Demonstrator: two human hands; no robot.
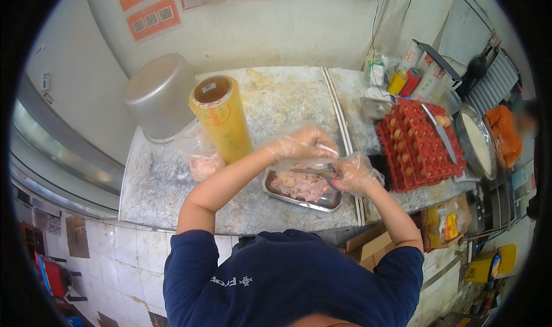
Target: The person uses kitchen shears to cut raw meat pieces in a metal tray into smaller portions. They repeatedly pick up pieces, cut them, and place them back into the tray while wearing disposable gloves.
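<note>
Both hands wear clear plastic gloves. My right hand (354,174) grips a pair of scissors (319,171), whose blades point left above a metal tray (317,205). Pale pink pieces of raw meat (302,186) lie in the tray. Just above and behind the tray, my left hand (312,142) has its fingers closed on a small pale item near the scissors; what it is cannot be told. Left of the tray, a clear plastic bag (206,165) holds more pinkish pieces, beside an upright roll of yellow plastic film (224,124).
An upturned metal pot (161,94) stands at the back left. On the right are stacked red egg trays (420,146) with a knife (440,133) on top, and a metal bowl (476,141) of white contents. Beyond the bowl is another person in orange (504,133).
</note>
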